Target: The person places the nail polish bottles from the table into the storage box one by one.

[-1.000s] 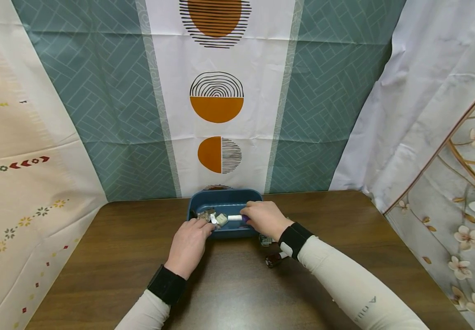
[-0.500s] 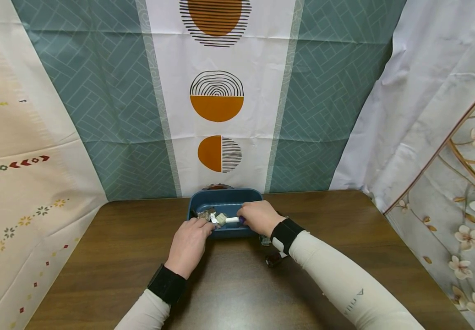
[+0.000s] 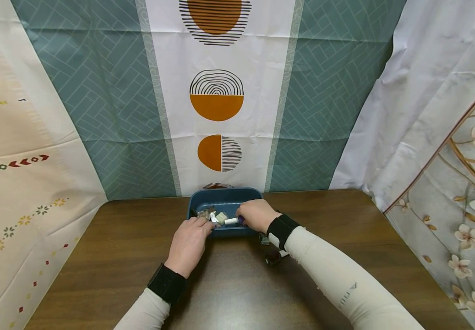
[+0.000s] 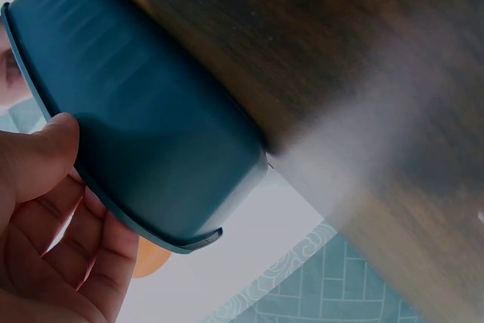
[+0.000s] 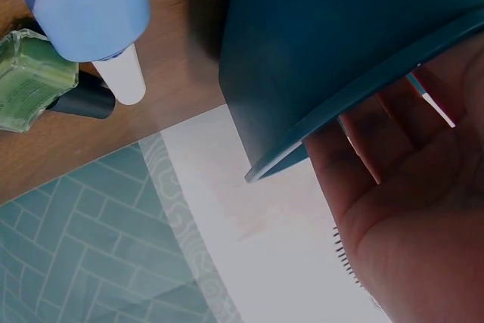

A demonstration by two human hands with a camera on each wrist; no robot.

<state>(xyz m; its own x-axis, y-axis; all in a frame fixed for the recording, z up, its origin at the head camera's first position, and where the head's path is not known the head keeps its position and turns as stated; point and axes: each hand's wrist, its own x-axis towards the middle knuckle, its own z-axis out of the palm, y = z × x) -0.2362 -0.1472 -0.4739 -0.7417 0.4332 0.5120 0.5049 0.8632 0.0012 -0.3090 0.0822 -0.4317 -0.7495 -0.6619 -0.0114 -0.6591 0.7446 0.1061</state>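
A dark blue plastic bin (image 3: pixel 226 233) stands at the table's far edge with several small bottles inside. My left hand (image 3: pixel 188 243) grips its near left rim, thumb outside and fingers over the edge, as the left wrist view (image 4: pixel 57 209) shows. Inside the bin's right half, my right hand (image 3: pixel 258 215) holds a purple nail polish bottle (image 3: pixel 241 220) whose white cap points left. That cap lies close to a pale bottle (image 3: pixel 221 217) and other clear and silvery ones (image 3: pixel 205 214). In the right wrist view the bin wall hides the fingertips and the held bottle.
Outside the bin on the right, more nail polish bottles lie on the wooden table (image 3: pixel 109 275): a dark red one (image 3: pixel 273 259), a green one (image 5: pixel 34 77) with a black cap, and a blue one (image 5: pixel 94 9) with a white cap. Hanging cloth (image 3: pixel 324 114) borders the table.
My right hand has shifted slightly left inside the bin with the purple nail polish bottle, its white cap tilting a little downward. The left hand stays at the rim.
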